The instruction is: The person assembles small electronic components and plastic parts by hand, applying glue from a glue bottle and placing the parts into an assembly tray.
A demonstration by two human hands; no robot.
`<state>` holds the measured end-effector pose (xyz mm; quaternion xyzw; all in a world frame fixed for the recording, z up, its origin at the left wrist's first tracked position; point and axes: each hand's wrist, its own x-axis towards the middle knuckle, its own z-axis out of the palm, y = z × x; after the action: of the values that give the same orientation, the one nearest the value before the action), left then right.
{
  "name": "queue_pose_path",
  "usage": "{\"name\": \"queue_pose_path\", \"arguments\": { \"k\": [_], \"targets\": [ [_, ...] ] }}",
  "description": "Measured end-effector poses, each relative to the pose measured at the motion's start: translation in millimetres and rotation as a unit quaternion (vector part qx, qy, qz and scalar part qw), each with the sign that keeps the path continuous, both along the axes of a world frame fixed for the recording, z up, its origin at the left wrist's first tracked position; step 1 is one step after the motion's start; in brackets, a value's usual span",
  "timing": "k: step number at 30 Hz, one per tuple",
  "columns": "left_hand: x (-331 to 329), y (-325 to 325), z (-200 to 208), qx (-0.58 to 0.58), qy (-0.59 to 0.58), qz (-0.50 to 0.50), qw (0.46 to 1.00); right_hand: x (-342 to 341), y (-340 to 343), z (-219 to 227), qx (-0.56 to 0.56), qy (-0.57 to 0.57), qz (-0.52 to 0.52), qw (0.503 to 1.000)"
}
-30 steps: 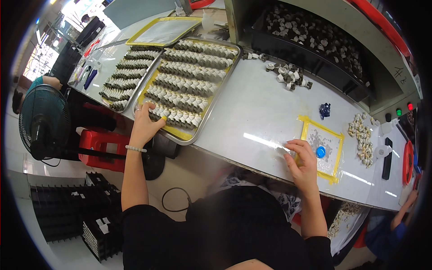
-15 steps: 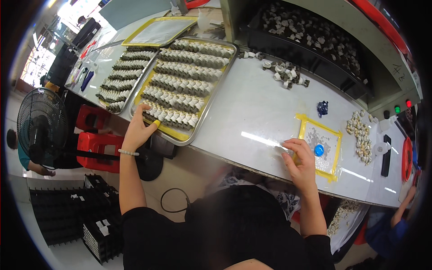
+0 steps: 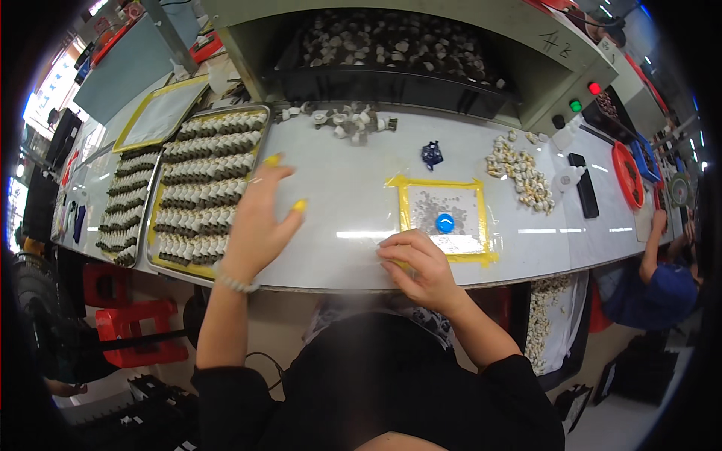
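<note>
While the left hand (image 3: 263, 222) is above the counter (image 3: 342, 180), its fingers are spread apart and blurred, and nothing can be seen between them; its thumb and one finger have yellow tips. At nine o'clock from this hand is the metal tray (image 3: 197, 269), which carries several rows of white and dark parts. The hand hides a piece of the tray's right edge, and I cannot tell if it touches there. Farther at nine o'clock, beside the tray, are more rows of similar parts (image 3: 126, 197). At one o'clock from the left hand lies a loose pile of white and dark pieces (image 3: 350, 124). The right hand (image 3: 395, 259) is bent near the front edge of the counter, with curled fingers; I cannot tell whether its fingertips meet or hold something small. At two o'clock from it lies a white sheet with yellow tape border (image 3: 483, 218), on which a round blue cap (image 3: 445, 223) is placed. Straight toward twelve o'clock from the right hand is a dark blue lump (image 3: 432, 154), and about half past one is a heap of whitish pieces (image 3: 523, 169).
</note>
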<state>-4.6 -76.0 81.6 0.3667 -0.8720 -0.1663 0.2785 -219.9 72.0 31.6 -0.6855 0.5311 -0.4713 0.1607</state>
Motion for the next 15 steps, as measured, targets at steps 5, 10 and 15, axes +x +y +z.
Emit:
{"name": "queue_pose_path", "arguments": {
  "k": [5,10,15],
  "targets": [
    [-100,-58,-33,-0.028,-0.033,-0.042,0.998,-40,23,6,-0.083,0.052,-0.072,0.993],
    [-138,-77,-54,-0.061,-0.145,0.036,0.987,-119,53,10,-0.003,0.04,-0.248,0.968],
    [-114,-53,-61,-0.088,-0.204,-0.029,0.975,-176,63,6,0.055,0.052,-0.345,0.935]
  ]
}}
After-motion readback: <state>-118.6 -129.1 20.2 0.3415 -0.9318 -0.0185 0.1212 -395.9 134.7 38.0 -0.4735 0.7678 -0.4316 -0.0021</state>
